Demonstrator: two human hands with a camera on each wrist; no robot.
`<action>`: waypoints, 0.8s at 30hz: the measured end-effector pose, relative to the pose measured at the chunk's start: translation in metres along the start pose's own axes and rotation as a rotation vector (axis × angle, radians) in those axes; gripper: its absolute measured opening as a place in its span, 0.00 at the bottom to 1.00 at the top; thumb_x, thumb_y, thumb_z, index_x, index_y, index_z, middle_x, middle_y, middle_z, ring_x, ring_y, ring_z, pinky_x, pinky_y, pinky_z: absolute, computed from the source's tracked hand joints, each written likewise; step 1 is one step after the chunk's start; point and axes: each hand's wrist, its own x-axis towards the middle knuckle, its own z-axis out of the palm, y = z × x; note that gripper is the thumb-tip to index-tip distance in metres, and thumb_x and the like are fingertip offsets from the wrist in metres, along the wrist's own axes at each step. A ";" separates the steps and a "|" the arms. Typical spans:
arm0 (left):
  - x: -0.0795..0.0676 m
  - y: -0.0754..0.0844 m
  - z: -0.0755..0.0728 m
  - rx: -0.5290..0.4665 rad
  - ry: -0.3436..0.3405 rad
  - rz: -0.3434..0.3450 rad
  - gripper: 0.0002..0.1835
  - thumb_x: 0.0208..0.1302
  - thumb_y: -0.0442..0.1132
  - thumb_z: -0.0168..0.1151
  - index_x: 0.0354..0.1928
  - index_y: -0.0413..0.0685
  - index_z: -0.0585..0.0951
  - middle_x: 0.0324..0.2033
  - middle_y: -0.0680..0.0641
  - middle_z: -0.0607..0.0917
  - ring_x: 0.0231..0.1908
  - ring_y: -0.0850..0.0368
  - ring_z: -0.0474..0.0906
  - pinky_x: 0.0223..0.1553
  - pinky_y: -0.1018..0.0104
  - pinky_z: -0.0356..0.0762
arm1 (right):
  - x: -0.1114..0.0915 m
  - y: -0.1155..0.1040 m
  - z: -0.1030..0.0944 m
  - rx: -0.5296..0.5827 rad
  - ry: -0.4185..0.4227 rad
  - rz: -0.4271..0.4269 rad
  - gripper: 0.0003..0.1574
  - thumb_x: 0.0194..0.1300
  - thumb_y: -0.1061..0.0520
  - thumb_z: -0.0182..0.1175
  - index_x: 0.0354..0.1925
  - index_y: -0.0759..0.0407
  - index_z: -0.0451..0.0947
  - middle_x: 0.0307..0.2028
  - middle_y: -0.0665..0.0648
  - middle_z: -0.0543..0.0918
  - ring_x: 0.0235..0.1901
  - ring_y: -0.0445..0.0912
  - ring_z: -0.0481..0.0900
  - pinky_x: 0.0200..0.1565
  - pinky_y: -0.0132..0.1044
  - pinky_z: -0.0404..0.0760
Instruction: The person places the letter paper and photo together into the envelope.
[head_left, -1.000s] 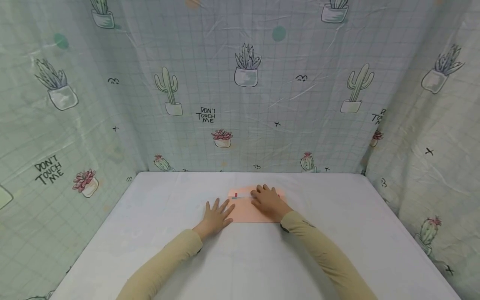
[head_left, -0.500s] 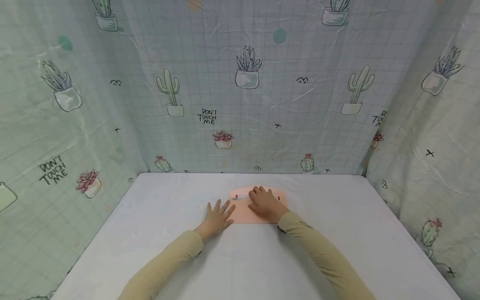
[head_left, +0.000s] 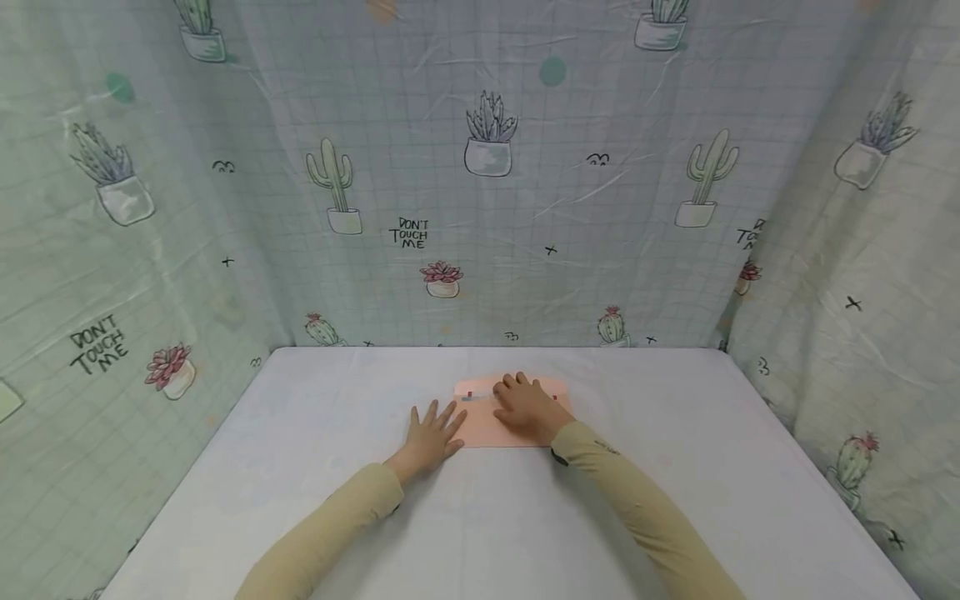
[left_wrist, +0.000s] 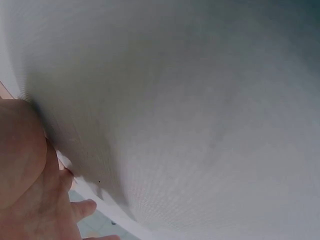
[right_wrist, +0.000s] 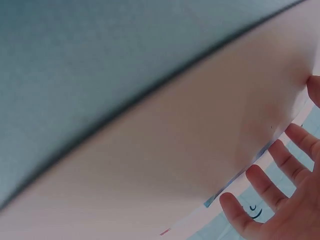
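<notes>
A peach-pink paper envelope [head_left: 480, 429] lies on the white table with its flap side away from me. Across its upper part runs a pale strip with a bluish edge [head_left: 472, 398] and small red marks; I cannot tell what the strip is. My left hand [head_left: 429, 437] is spread, its fingertips at the envelope's left edge. My right hand [head_left: 525, 406] lies over the envelope, fingertips at the strip, covering the middle part of it. In the right wrist view the right hand's fingers [right_wrist: 263, 187] are spread along the bluish edge, with nothing gripped between them.
The white table [head_left: 337, 533] extends around the envelope. A curtain [head_left: 555, 200] printed with cacti hangs behind the table's far edge and along both sides. Both forearms, in tan sleeves [head_left: 645, 508], reach in from the near side.
My right hand has shifted slightly to the left over the envelope, and its fingers have drawn in a little. My left hand has stayed in place at the envelope's edge.
</notes>
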 end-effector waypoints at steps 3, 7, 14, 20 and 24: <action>0.001 -0.001 0.003 0.010 0.004 0.000 0.29 0.67 0.56 0.37 0.67 0.56 0.56 0.67 0.48 0.57 0.66 0.42 0.53 0.59 0.38 0.55 | 0.001 0.000 0.001 0.007 -0.015 -0.011 0.23 0.64 0.43 0.48 0.54 0.50 0.67 0.52 0.53 0.68 0.49 0.49 0.64 0.51 0.52 0.68; 0.002 -0.001 0.006 0.011 0.019 0.006 0.29 0.67 0.57 0.37 0.67 0.56 0.56 0.67 0.48 0.57 0.66 0.41 0.53 0.58 0.37 0.55 | 0.002 0.000 0.001 -0.007 -0.029 -0.011 0.22 0.64 0.44 0.48 0.54 0.49 0.67 0.52 0.52 0.68 0.49 0.47 0.63 0.50 0.48 0.68; 0.004 -0.001 0.006 -0.001 0.010 0.000 0.29 0.67 0.57 0.37 0.67 0.57 0.56 0.67 0.48 0.57 0.66 0.41 0.53 0.59 0.37 0.54 | 0.003 -0.002 -0.004 0.018 -0.087 -0.008 0.22 0.65 0.45 0.49 0.55 0.50 0.66 0.53 0.52 0.68 0.51 0.48 0.64 0.51 0.50 0.67; 0.004 -0.001 0.006 0.016 0.012 -0.006 0.29 0.66 0.57 0.37 0.67 0.57 0.56 0.67 0.49 0.57 0.66 0.42 0.53 0.59 0.38 0.55 | 0.001 -0.005 -0.007 0.011 -0.095 -0.010 0.23 0.65 0.45 0.49 0.55 0.51 0.65 0.53 0.53 0.69 0.53 0.48 0.65 0.54 0.50 0.67; 0.004 -0.001 0.004 0.015 0.014 -0.008 0.29 0.66 0.57 0.38 0.67 0.57 0.57 0.67 0.49 0.58 0.66 0.43 0.54 0.59 0.38 0.55 | 0.000 -0.007 -0.006 -0.065 -0.077 -0.027 0.24 0.66 0.44 0.47 0.56 0.51 0.64 0.54 0.53 0.68 0.54 0.48 0.65 0.55 0.50 0.67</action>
